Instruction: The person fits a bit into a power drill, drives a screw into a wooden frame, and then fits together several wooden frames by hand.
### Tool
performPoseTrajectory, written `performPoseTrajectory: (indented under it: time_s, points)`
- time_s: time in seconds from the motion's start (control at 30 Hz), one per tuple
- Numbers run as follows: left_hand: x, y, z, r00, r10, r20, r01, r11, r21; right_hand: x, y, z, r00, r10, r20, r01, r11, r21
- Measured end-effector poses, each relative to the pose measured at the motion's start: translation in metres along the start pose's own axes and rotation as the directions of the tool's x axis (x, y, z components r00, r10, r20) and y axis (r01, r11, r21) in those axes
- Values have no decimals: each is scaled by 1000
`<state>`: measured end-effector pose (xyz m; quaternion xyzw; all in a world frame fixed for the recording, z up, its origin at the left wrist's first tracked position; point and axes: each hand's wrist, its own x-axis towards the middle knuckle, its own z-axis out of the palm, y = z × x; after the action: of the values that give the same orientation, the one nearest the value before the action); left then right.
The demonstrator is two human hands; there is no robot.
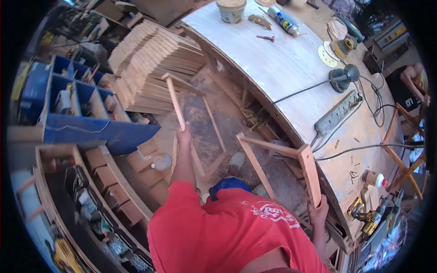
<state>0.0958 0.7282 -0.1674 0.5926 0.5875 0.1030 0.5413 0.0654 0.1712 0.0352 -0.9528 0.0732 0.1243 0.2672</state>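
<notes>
My left hand is wrapped around one bar of a wooden frame, which hangs upright over the dusty floor on my left. On my right, a second wooden frame slants beside the workbench edge. Its thick near leg rests in my right hand, fingers closed round the lower end. Both frames are bare, light-coloured wood with several joined bars. My feet and blue shorts show between them.
Along the right runs a large workbench with a power strip, cords, a sander, a spray can and a yellow drill. Stacked boards, a blue compartment box and a tool-filled wooden tray flank the left. Another person is at far right.
</notes>
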Motion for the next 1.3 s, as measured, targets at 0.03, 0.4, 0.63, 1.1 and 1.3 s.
performPoseTrajectory:
  time_s: [0.03, 0.4, 0.63, 1.1, 1.3]
  points:
    - [-12, 4, -15, 1000, 23, -16, -23, 1000, -14, 0, 2, -1, 1000, -23, -2, 23, 999, 29]
    - [-227, 63, -170, 674, 711, -201, -662, 702, 264, -35, 89, -76, 941, -134, -312, 263, 870, 418]
    - [-335, 92, -191, 604, 728, -325, -789, 486, -376, -44, 112, -117, 928, -37, -372, 348, 449, 823]
    - [-387, 198, -134, 572, 786, -236, -494, 100, -864, -72, 104, -156, 789, 202, -581, 580, 69, 812]
    - [-344, 252, -99, 552, 830, -77, -341, 140, -930, -74, 59, -168, 685, 318, -655, 678, 50, 733]
